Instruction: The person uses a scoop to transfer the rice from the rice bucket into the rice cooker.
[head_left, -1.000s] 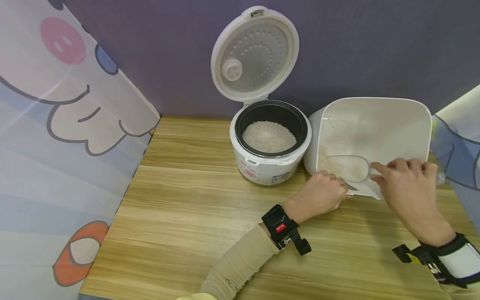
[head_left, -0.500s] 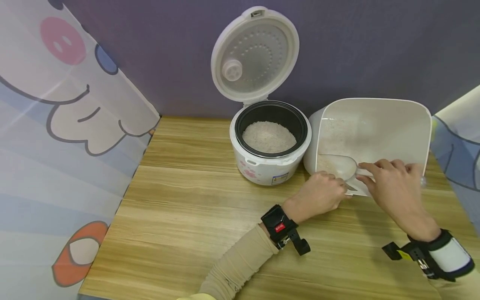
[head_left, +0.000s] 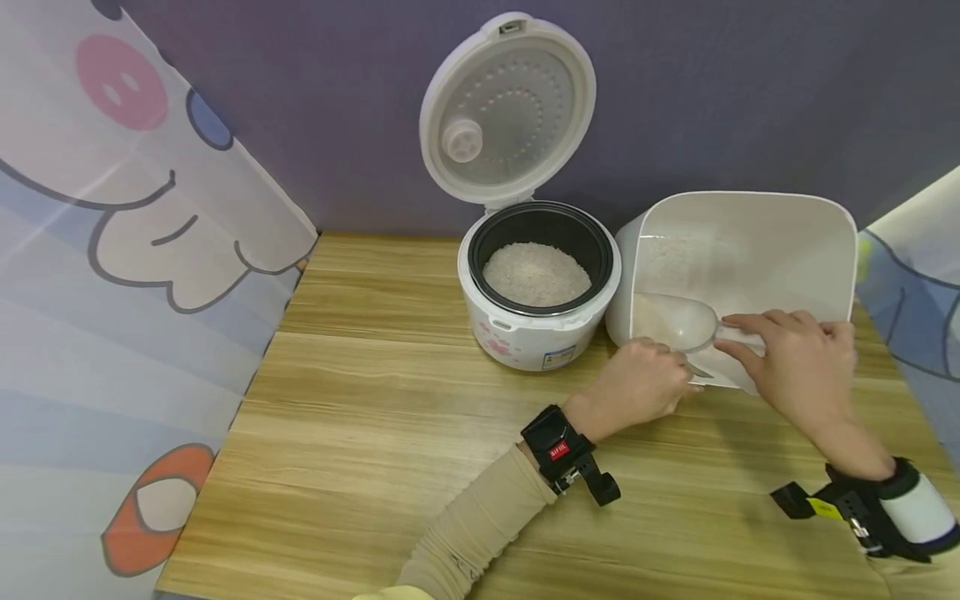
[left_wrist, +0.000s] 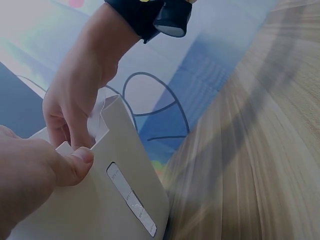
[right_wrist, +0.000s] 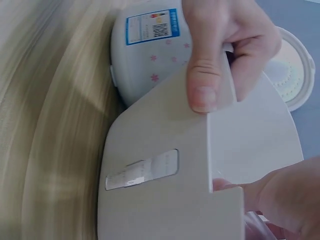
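A white rice bin [head_left: 787, 242] leans with its wide mouth toward me. My left hand [head_left: 637, 385] grips its front rim, thumb [right_wrist: 204, 85] on the outside and fingers over the edge. My right hand [head_left: 802, 367] holds the handle of a clear scoop [head_left: 686, 323] between thumb and fingers. The scoop's bowl lies inside the bin at the left, over pale rice. In the right wrist view the right hand [right_wrist: 287, 195] reaches past the notched rim, and most of the scoop is hidden behind the bin wall.
Left of the bin, close against it, stands a white rice cooker [head_left: 513, 337] with its lid [head_left: 510, 108] raised. White rice [head_left: 536, 275] lies in its black inner pot. Both stand on a wood-grain table [head_left: 360, 417], with a dark wall [head_left: 712, 100] behind.
My right hand has moved the scoop left, into the rice at the bin's left side, then slightly up. My left hand keeps its grip on the rim.
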